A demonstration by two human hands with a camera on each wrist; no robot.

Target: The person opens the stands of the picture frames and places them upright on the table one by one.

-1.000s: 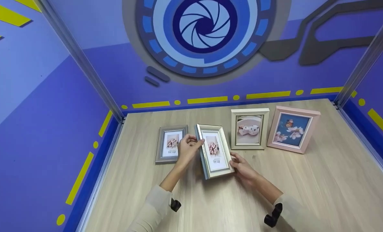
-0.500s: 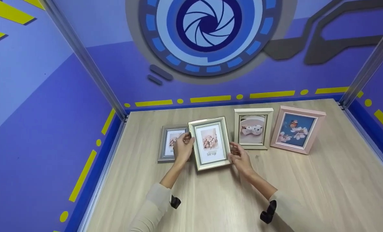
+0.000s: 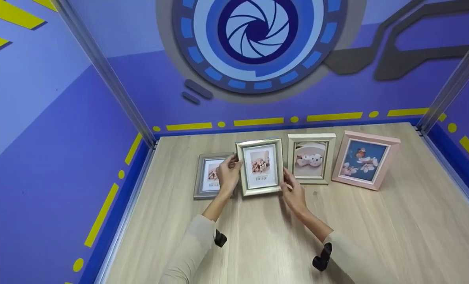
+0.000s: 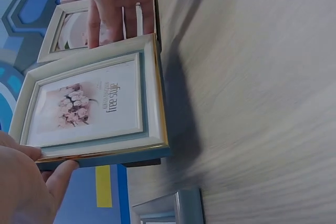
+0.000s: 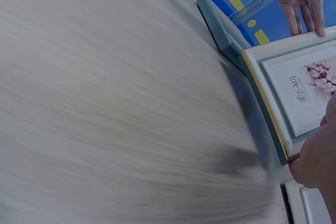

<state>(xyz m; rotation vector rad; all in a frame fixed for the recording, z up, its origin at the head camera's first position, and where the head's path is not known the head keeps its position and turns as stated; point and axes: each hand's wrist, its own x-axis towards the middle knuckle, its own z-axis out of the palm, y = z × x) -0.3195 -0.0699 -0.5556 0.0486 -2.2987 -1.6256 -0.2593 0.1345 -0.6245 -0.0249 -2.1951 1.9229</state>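
A pale gold-edged picture frame (image 3: 261,167) with a bouquet print is held tilted back between both hands, at the middle of the table's rear. My left hand (image 3: 228,176) pinches its left side, thumb and fingers around the edge in the left wrist view. My right hand (image 3: 294,194) grips the lower right side. In the right wrist view, a shadow lies beside the bottom edge of the picture frame (image 5: 310,87); whether that edge touches the wood I cannot tell. Left of it is a grey picture frame (image 3: 201,177), partly hidden by my left hand.
To the right stand a cream picture frame (image 3: 312,157) with a picture of two round spotted items and a pink picture frame (image 3: 364,161) with a bird and blossoms. The wooden table (image 3: 266,244) meets blue-purple printed walls (image 3: 139,79) at the back and sides.
The held picture frame has turned from an angled pose to face the camera, straightened, and moved toward the back of the table. Both hands have gone with it.
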